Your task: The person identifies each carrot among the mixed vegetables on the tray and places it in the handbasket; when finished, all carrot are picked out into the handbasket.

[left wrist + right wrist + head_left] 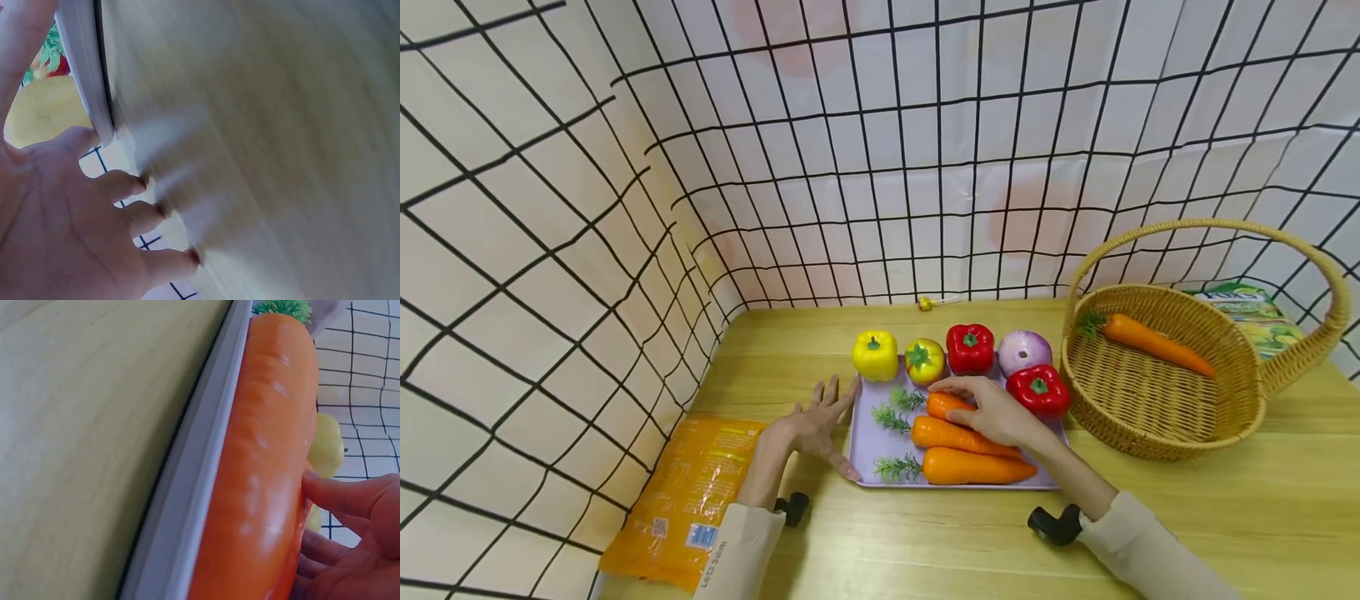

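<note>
Three orange carrots with green leafy tops lie side by side on a lilac tray [867, 442]. My right hand [996, 410] holds the farthest carrot [942, 405], fingers over its far side and thumb on the near side. In front of it are the middle carrot [958, 436] and the nearest carrot [976, 467]; the right wrist view shows a large carrot [265, 444] along the tray wall. My left hand [815, 427] spreads its fingers at the tray's left edge, thumb by the near corner. In the left wrist view, its fingertips [192, 255] reach the wood.
Along the tray's back sit a yellow pepper [875, 357], a round yellow-red fruit [925, 363], two red peppers [971, 350] and a purple onion [1025, 352]. At right stands a wicker basket [1157, 450] holding another carrot [1157, 344]. An orange packet [692, 492] lies left; a lollipop [925, 305] lies behind.
</note>
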The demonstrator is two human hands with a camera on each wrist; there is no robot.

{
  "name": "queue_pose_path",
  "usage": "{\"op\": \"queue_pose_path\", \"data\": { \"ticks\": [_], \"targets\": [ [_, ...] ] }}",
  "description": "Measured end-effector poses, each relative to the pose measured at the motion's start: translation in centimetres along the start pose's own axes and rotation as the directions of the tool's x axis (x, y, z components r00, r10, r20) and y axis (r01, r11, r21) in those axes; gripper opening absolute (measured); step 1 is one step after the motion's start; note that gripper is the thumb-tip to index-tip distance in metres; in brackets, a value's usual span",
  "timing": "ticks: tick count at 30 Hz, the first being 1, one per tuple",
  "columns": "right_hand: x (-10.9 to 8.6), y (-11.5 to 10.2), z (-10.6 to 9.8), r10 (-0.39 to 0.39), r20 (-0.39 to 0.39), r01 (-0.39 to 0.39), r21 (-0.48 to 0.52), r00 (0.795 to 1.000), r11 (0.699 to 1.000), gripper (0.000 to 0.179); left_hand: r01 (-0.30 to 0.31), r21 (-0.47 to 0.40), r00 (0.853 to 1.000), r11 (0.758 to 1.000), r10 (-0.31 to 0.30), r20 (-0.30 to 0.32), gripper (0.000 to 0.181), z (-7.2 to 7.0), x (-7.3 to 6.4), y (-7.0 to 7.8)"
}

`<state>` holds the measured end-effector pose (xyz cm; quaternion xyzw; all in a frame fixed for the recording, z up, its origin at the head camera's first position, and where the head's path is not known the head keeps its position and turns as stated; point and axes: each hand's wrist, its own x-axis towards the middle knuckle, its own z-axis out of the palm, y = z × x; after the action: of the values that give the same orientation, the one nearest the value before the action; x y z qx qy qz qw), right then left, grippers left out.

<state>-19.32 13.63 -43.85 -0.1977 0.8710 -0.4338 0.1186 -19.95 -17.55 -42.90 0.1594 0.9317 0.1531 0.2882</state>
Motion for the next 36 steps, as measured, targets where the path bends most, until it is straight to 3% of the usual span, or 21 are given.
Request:
{"op": "queue_pose_path", "data": {
  "ticks": [12,22,29,36],
  "targets": [
    [-0.5,-2.8,-1.3,-0.140,-0.025,0.139,-0.030,0.990,0.990,0.040,-0.005,0.010,1.000,1.000,0.005,0.003,0.146,-0.2,0.0,0.2],
    [-2.1,-5.2,-5.4,-0.246,-0.023,0.243,-0.080,0.969,0.967,0.042,-0.004,0.001,1.000,1.000,0.004,-0.002,0.146,-0.3,-0.3,0.2],
    [-3.8,-5.1,-9.9,-0.184,-0.054,0.176,-0.136,0.981,0.975,0.041,-0.004,0.009,1.000,1.000,0.004,0.001,0.146,-0.2,-0.2,0.1],
    [-5.7,-3.1,-14.6,-0.097,-0.085,0.081,-0.179,0.992,0.981,0.042,-0.002,0.020,1.000,1.000,0.002,0.006,0.145,-0.2,-0.1,0.1]
  ]
}}
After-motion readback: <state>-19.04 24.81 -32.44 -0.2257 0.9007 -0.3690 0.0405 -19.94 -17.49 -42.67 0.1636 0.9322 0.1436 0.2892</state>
